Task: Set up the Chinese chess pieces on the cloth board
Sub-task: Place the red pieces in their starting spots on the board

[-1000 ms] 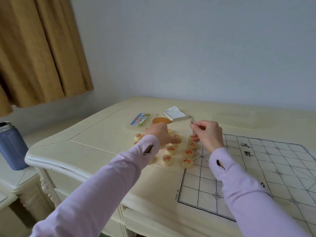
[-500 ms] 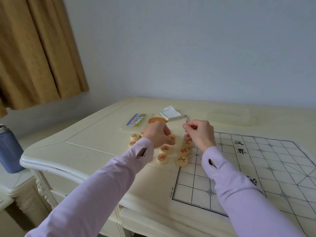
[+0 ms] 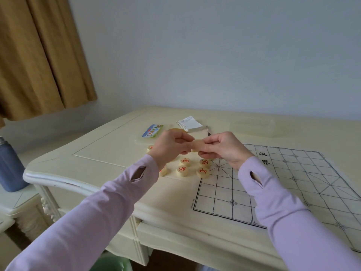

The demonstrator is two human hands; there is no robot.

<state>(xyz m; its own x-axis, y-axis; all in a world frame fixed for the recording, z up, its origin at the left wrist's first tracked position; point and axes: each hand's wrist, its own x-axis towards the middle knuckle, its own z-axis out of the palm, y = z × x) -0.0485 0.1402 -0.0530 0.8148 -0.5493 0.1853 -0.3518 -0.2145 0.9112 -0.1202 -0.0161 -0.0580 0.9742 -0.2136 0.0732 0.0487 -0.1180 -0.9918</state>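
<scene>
Both hands up, left hand [image 3: 172,144] and right hand [image 3: 222,147] pinching one pale piece [image 3: 196,146] together above the loose pieces [image 3: 183,170]; fumble the handover and it drops, scattering them.

Red-marked cream pieces [image 3: 183,171] beside gridded cloth board [image 3: 277,192]

Soft, even daylight with faint shadows on the desk [image 3: 214,227], slight overall blur, wide-angle bending at the edges.

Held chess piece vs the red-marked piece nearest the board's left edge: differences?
The held piece is lifted off the table, pinched between left hand and right hand; the table piece lies flat. The held piece shows no character here; the table piece shows red. Both are cream discs.
</scene>
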